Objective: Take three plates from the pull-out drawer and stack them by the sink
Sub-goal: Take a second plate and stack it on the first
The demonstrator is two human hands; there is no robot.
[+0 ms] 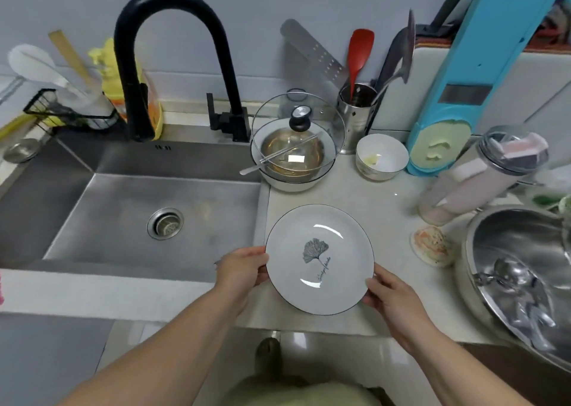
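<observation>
Both hands on one plate [319,259], white with thin dark rim and a leaf print in the centre. Left hand [239,271] pinches the left edge, thumb on top of the rim, fingers underneath. Right hand [391,293] clamps the lower-right edge the same way, thumb over the rim. Plate sits over the countertop [355,195], just right of the steel sink [148,208]; can't tell whether it's resting on the counter or held slightly above it. Only one plate visible there, can't tell if others are under it. Behind it: a white bowl [292,171] holding a smaller glass bowl, with a glass lid [298,130] propped tilted on top. Right of that, a small white bowl [381,157]. Black faucet [160,56] arches over the sink's back edge. Large steel basin [519,269] with a ladle inside sits at the right, well apart from the plate. Utensil holder [357,112] stands by the wall.
</observation>
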